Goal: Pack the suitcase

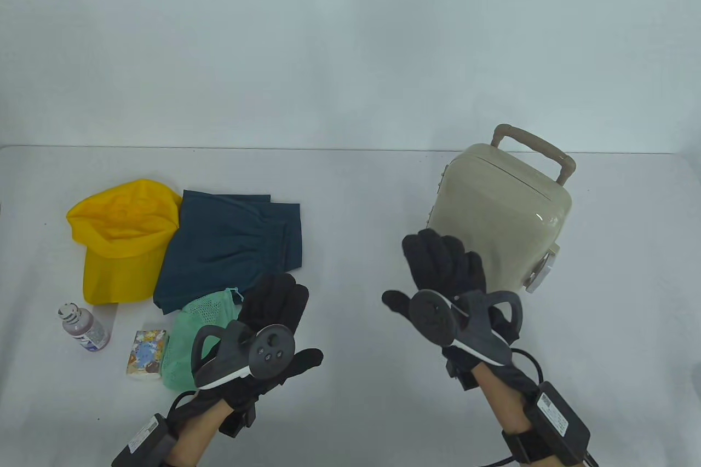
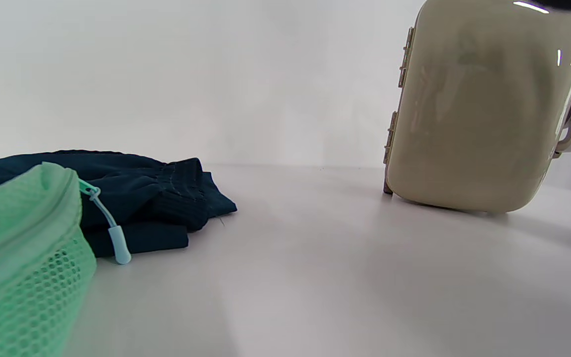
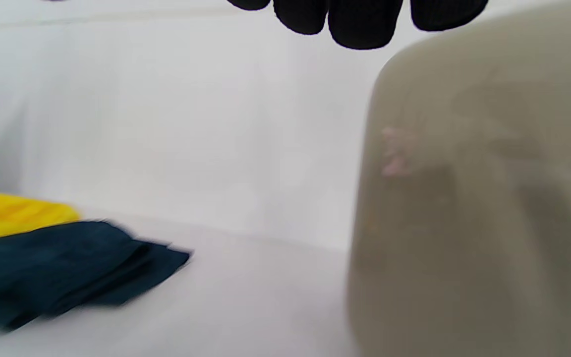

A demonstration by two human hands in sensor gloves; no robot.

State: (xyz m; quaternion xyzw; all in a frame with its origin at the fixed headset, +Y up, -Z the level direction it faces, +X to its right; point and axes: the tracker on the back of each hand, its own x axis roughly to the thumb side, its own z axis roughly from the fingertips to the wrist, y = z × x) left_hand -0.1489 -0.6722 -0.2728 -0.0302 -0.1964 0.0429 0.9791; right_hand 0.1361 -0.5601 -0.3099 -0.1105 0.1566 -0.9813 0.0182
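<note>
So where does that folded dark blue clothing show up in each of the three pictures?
Table view: the dark blue clothing lies left of centre, beside the yellow cap.
Left wrist view: at the left edge, behind the green mesh bag.
Right wrist view: lower left, blurred.
Shared landmark: the beige suitcase stands to its right in all three.

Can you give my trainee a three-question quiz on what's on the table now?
1. True or false: the beige hard-shell suitcase stands closed.
2. Which lies nearest the left hand: A) yellow fabric cap, B) green mesh zip pouch, C) small white-capped bottle?
3. Fill in: the folded dark teal shorts lie directly right of the ____.

Key: 1 true; 2 B; 3 cap.
</note>
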